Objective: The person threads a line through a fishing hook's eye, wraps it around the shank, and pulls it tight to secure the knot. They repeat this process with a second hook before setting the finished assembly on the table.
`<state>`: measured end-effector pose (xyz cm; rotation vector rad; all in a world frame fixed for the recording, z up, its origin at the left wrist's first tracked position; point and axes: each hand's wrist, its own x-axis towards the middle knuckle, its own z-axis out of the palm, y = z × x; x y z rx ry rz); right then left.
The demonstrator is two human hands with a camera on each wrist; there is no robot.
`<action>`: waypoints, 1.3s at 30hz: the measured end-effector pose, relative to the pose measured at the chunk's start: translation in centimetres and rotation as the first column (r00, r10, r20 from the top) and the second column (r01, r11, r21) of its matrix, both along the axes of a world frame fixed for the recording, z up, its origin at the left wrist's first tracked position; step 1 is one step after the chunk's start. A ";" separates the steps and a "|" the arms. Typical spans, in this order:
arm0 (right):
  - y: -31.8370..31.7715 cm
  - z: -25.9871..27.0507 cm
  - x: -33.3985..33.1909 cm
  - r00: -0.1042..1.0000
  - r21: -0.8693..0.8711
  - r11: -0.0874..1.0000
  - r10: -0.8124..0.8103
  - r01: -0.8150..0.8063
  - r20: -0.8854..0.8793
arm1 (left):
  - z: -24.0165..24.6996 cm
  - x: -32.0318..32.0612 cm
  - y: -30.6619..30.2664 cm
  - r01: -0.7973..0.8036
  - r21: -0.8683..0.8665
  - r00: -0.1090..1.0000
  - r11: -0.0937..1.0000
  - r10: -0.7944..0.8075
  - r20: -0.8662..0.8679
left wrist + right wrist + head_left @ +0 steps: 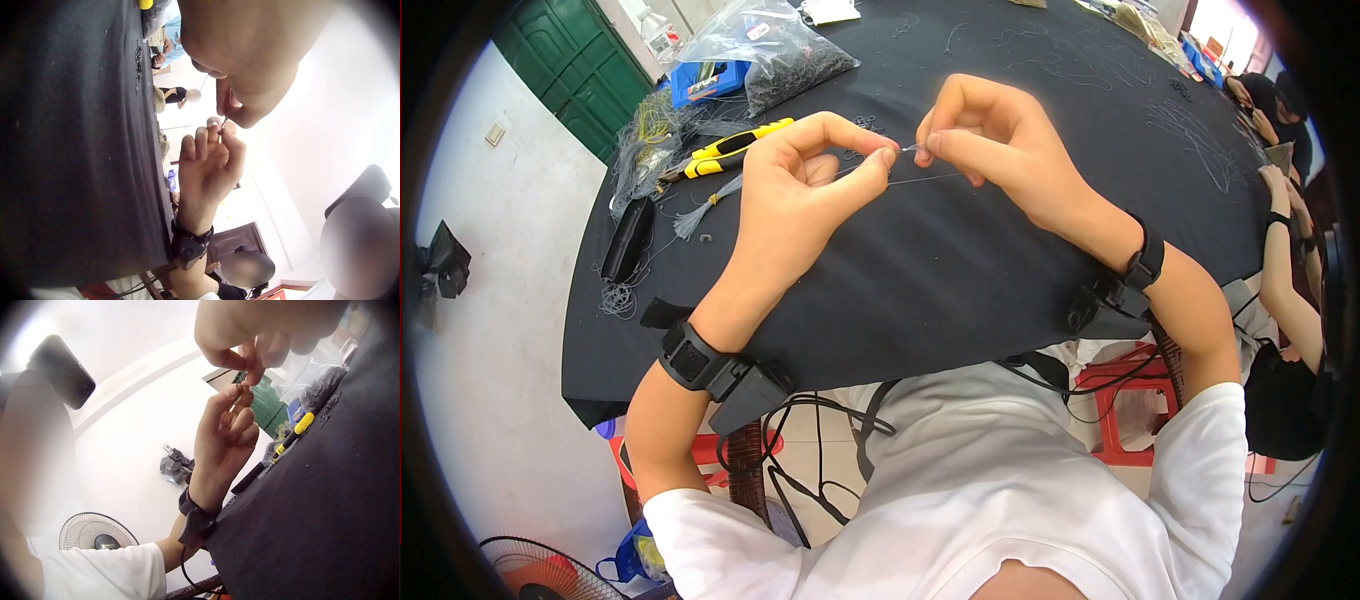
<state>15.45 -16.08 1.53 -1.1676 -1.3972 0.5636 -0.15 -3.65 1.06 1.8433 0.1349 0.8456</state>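
Over the dark tablecloth, my left hand [795,190] pinches one end of a small shiny piece [908,149] between thumb and index finger. My right hand [1025,155] pinches the other end, its fingertips close to the left ones. A thin grey line [925,180] runs between the hands just below the piece. In both wrist views the fingertips meet and mostly hide the piece, so I cannot tell its exact kind. The left hand [225,440] shows in the right wrist view, the right hand [209,165] in the left wrist view.
Yellow-and-black handled pliers [735,148] lie left of my hands, near a tied bundle of grey line [700,215] and a black case [630,240]. Behind are a clear bag of dark pieces [805,75] and a blue box [700,85]. Loose lines [1200,140] lie at right.
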 end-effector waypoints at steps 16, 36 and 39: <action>0.1 0.0 -0.3 0.998 -0.017 0.998 0.060 -0.060 -0.033 | -0.3 0.1 0.2 0.006 -0.002 1.000 1.000 -0.006 -0.010; 0.3 -0.4 0.0 0.997 0.050 0.998 0.026 -0.029 0.068 | -0.1 0.0 0.0 0.007 -0.002 1.000 1.000 -0.007 -0.028; 0.3 -0.3 0.0 0.997 0.045 0.999 0.027 -0.030 0.068 | -0.2 0.0 0.1 0.014 -0.003 1.000 1.000 -0.014 -0.026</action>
